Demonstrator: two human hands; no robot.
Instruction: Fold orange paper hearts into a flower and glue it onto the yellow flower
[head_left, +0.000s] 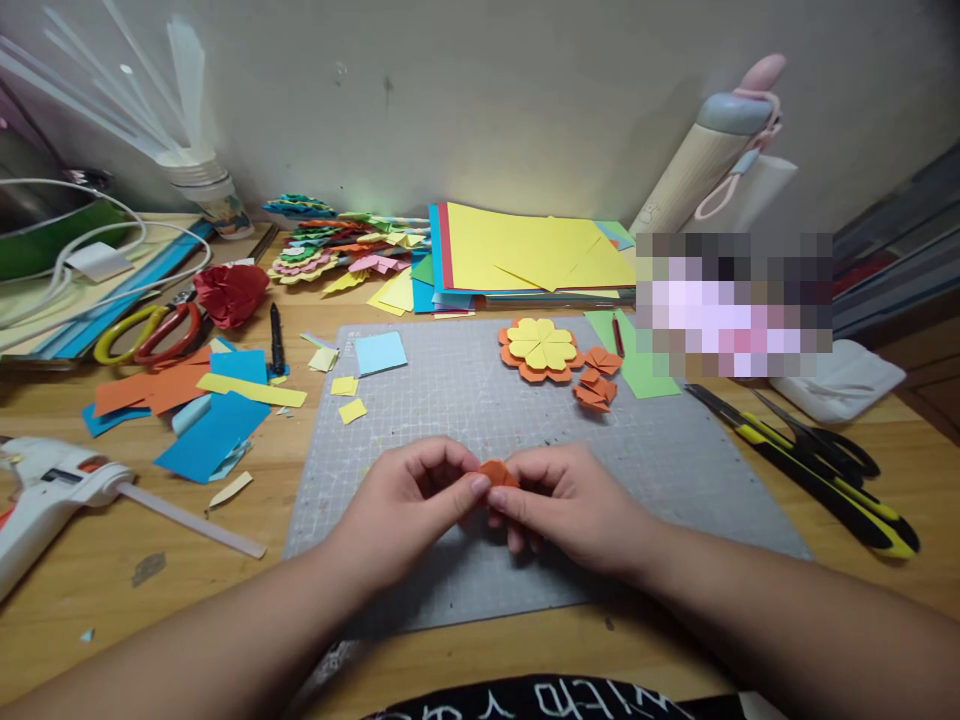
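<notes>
Above the grey cutting mat (450, 590), a small folded piece of orange paper (496, 472) is pinched between my two hands. My left hand (420, 500) grips its left side with thumb and fingers. On the other side, my right hand (566, 500) holds it the same way, and the fingers hide most of its lower part. Beyond them lies a yellow paper flower (540, 343) on a layer of orange petals. Beside that flower are several small folded orange paper pieces (596, 390). A light blue paper square (381, 353) and small yellow squares (352, 410) lie at the mat's left.
Blue and orange paper scraps (214, 425), scissors (154, 335) and a white glue gun (56, 490) lie on the left. A yellow-black utility knife (825, 480) and black scissors (825, 440) lie right. Stacked coloured paper (532, 250) and a leaning bottle (697, 150) are behind.
</notes>
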